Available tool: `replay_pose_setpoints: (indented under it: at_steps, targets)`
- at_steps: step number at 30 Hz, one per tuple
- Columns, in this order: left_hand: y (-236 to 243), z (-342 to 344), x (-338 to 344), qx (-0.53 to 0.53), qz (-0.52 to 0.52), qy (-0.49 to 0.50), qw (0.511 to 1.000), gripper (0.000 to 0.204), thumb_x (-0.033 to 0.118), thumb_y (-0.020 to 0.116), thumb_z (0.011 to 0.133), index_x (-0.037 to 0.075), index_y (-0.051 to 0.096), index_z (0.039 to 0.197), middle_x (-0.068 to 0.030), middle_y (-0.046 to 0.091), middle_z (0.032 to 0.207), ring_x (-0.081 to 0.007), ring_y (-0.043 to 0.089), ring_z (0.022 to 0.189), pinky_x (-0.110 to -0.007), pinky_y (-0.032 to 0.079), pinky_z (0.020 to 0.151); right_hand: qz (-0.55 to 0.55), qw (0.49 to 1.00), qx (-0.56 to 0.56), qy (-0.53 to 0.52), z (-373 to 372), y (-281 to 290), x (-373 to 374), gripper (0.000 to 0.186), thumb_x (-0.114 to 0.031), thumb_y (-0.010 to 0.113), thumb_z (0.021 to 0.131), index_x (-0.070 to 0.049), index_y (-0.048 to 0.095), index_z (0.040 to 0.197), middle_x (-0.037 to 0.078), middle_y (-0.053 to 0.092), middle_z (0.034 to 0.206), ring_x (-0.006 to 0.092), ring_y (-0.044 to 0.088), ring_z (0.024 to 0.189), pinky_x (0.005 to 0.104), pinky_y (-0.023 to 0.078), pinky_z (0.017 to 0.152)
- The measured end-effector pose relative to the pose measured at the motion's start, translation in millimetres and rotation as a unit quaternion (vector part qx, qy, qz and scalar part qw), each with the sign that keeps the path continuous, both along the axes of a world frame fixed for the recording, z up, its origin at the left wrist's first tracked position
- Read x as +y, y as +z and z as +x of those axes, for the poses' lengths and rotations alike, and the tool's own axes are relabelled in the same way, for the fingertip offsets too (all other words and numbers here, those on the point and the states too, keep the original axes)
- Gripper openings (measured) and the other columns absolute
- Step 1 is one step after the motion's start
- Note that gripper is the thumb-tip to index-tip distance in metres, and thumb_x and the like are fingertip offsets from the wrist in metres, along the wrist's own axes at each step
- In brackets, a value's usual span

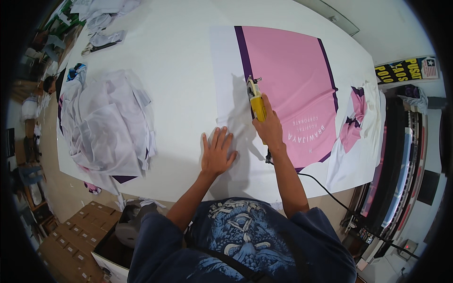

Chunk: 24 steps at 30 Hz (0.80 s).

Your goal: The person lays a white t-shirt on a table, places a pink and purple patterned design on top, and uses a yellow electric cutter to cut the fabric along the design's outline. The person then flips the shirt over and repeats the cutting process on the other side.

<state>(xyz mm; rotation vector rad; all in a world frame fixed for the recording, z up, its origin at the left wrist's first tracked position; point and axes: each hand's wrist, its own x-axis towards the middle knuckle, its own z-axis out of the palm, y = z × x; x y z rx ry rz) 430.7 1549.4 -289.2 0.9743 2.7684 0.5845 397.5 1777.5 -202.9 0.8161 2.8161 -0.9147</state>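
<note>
My right hand [270,126] grips a yellow corded electric rotary cutter [258,106] by its body. The cutter's round metal head sits on the dark purple left border of a pink fabric panel [288,70], which lies on the white table [184,47]. White lettering shows near the panel's lower edge, and a few creases run across its right part. A black cord [321,185] trails from the cutter off toward the lower right. Flat on pale material left of the cutter, my left hand [217,151] has its fingers stretched and spread, holding nothing.
A heap of white fabric [111,118] covers the table's left side, with more cloth [101,21] at the far left. Pink and white scraps [354,120] lie at the right edge. Brown cartons [71,240] stand at lower left; a long machine with rollers [401,165] stands at right.
</note>
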Motion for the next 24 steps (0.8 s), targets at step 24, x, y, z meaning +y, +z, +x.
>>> replay_pose_setpoints:
  at_steps: [24]
  targets:
    - [-1.0, 1.7, -1.1, -0.048, -0.025, -0.013, 0.998, 0.073, 0.053, 0.061, 0.101, 0.014, 0.046, 0.161, -0.0127, 0.029, 0.175, -0.0339, 0.023, 0.163, -0.074, 0.016, 0.125, 0.002, 1.000, 0.017, 0.000, -164.4, -15.2, 36.7, 0.099, -0.016, 0.075, 0.083, -0.031, 0.029, 0.169, 0.027, 0.072, 0.122, 0.0466, 0.070, 0.112, 0.0522, 0.056, 0.097]
